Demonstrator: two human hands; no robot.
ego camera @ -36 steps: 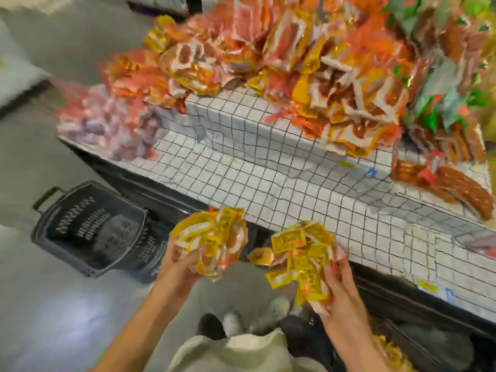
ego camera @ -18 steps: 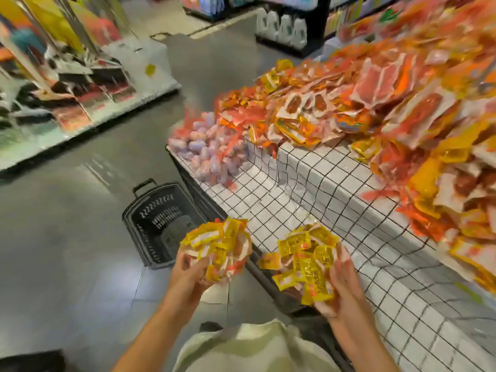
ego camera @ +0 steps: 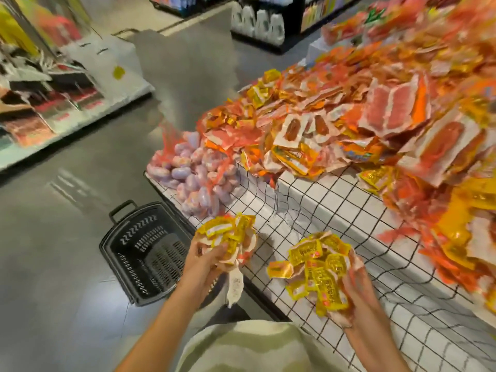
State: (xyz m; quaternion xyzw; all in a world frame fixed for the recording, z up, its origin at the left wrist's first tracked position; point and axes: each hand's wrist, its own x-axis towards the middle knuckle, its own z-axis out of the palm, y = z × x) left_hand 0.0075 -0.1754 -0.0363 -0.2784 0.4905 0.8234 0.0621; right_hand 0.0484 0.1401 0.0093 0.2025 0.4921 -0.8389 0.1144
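As left hand (ego camera: 204,260) grips upward-pointing packets (ego camera: 228,232), right hand (ego camera: 358,287) grips leftward-fanned sachets (ego camera: 318,269).

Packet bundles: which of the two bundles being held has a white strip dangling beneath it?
The left bundle, held by the left hand: a white strip hangs below it. The right bundle, in the right hand, has none.
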